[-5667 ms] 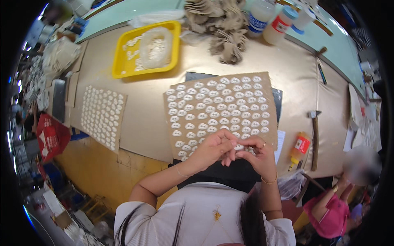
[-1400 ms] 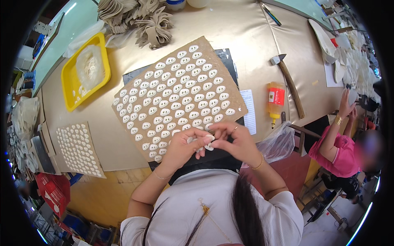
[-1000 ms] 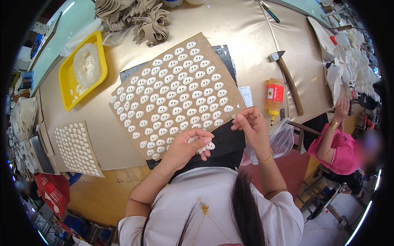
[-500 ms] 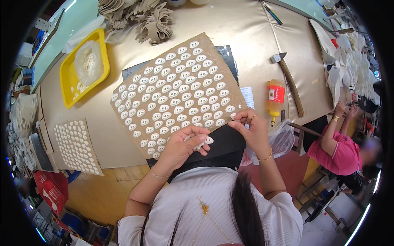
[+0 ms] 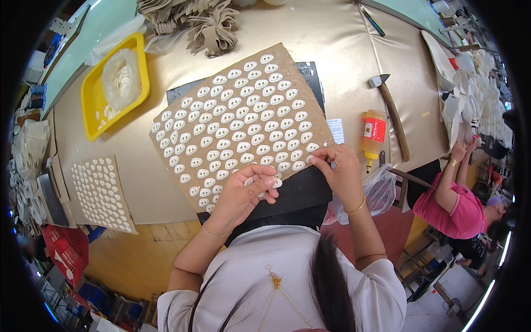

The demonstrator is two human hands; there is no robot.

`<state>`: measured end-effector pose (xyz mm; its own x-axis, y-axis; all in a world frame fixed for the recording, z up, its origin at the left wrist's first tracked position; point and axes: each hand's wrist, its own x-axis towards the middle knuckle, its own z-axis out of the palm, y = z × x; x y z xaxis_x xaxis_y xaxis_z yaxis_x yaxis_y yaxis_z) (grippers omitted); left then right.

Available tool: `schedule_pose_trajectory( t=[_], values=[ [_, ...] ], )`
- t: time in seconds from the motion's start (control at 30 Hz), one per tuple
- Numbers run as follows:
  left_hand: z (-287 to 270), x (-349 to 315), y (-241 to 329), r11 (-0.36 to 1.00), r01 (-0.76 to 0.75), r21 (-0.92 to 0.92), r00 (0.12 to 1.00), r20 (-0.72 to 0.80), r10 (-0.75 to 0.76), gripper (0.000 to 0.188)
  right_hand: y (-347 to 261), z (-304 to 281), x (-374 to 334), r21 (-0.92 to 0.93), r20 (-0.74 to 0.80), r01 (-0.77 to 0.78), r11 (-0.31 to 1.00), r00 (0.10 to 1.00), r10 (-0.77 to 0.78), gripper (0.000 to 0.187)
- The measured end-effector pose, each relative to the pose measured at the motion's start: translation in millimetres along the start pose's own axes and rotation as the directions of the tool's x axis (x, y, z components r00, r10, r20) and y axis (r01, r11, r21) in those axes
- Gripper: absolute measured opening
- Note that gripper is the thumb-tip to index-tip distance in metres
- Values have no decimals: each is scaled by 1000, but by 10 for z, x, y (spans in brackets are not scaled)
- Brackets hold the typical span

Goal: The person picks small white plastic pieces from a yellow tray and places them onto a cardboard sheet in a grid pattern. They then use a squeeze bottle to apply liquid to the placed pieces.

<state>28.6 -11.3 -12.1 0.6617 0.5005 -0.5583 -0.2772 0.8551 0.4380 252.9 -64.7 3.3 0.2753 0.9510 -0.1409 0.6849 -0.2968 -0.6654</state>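
A brown board (image 5: 282,54) lies tilted on the table before me, covered with rows of small white rounded pieces, each with two dark holes. My left hand (image 5: 246,191) is closed around a few loose white pieces, one of which (image 5: 277,183) shows at the fingertips, over the board's near edge. At the board's near right corner, my right hand (image 5: 340,169) pinches a white piece (image 5: 310,158) with thumb and index finger, against the board surface. The fingers partly cover that piece.
Beneath the board is a black mat (image 5: 307,188). To the right lie a glue bottle (image 5: 374,133), a hammer (image 5: 394,113) and a plastic bag (image 5: 379,191). A yellow tray (image 5: 145,83) and a smaller filled board (image 5: 126,218) are left. A co-worker in pink (image 5: 451,205) sits at right.
My right fingertips have moved slightly left and down at the board's corner, with the piece. The left fingers have curled in, and less of the loose pieces shows. The view has shifted a little.
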Motion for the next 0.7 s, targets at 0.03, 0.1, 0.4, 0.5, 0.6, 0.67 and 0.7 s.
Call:
schedule_pose_trajectory(
  t=[0.03, 0.1, 0.4, 0.5, 0.6, 0.67, 0.7],
  values=[
    [29, 0, 8, 1000, 5, -9, 1000, -23, -5, 19, 23, 9, -2, -22, -21, 25, 999, 999, -25, 14],
    [69, -1, 25, 1000, 14, -20, 998, -53, -15, 19, 86, 33, -11, -67, -61, 72, 995, 995, -76, 19],
    [104, 33, -1, 999, -34, -13, 999, -36, 34, 23, -95, 7, -47, 310, 46, 59, 949, 996, -77, 35],
    [90, 43, 2, 999, -5, -37, 1000, -9, 4, 24, -331, -8, -29, 564, 276, 17, 826, 938, -208, 27],
    [94, 6, -11, 998, 21, -51, 999, 26, -20, 23, -313, 66, 70, 517, 176, 250, 819, 905, -387, 14],
    [114, -17, 24, 996, 47, -81, 999, 10, -46, 24, -324, 83, 153, 539, 159, 166, 826, 943, -294, 11],
    [115, -29, 43, 994, 58, -98, 998, 1, -58, 25, -327, 82, 215, 542, 144, 75, 837, 973, -180, 9]
  ],
)
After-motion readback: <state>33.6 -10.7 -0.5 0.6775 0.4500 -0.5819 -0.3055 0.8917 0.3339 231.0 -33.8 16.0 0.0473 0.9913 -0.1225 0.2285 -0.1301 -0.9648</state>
